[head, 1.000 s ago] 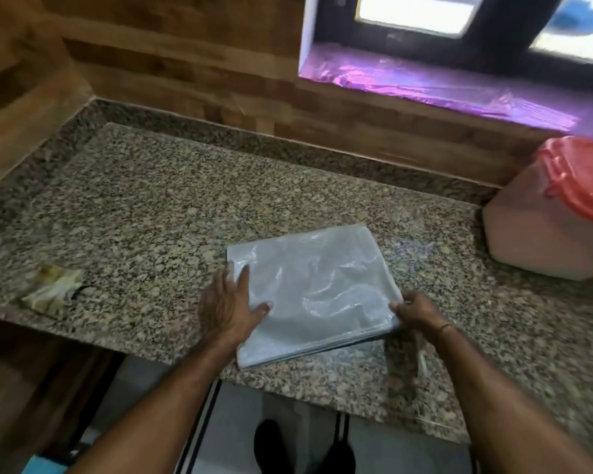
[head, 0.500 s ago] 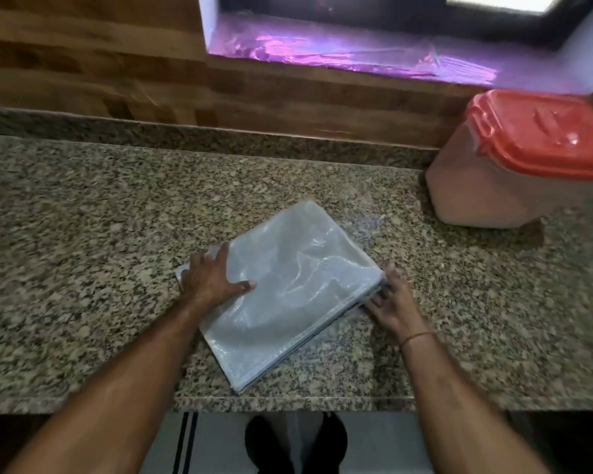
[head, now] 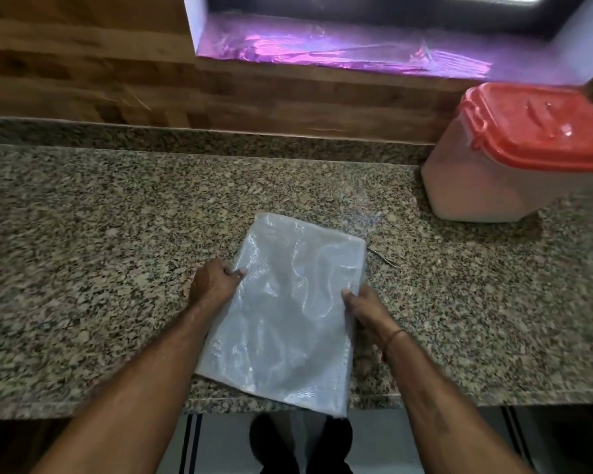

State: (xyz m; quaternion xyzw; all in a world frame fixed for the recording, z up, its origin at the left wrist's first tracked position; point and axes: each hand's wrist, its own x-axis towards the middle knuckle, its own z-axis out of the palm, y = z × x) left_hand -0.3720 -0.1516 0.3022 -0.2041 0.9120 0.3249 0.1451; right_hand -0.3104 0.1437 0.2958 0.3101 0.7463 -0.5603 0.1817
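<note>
Turned since the frame half a second earlier, the stack of plastic bags has gone from a diagonal lie to running lengthwise away from the person. Both hands have shifted from resting flat to holding its long edges. Nearest the camera, two dark shoes stand on the pale floor below the front edge of the speckled granite worktop. The stack's near right corner overhangs that edge, while the rest lies flat on the stone, roughly central in the view. The left hand grips the stack's left edge past its middle, thumb pressed on the top sheet and fingers curled at the side. The right hand grips the opposite edge, thumb on top and the other fingers hidden along or under the rim. A thin thread band circles its wrist. Just beyond the stack's far right corner a thin strand lies on the worktop, too small to identify. Farther right, well apart from the stack, stands a translucent container closed by an orange lid. Behind the worktop rises a wooden wall panel, and above it is a window sill covered in shiny purple film.
</note>
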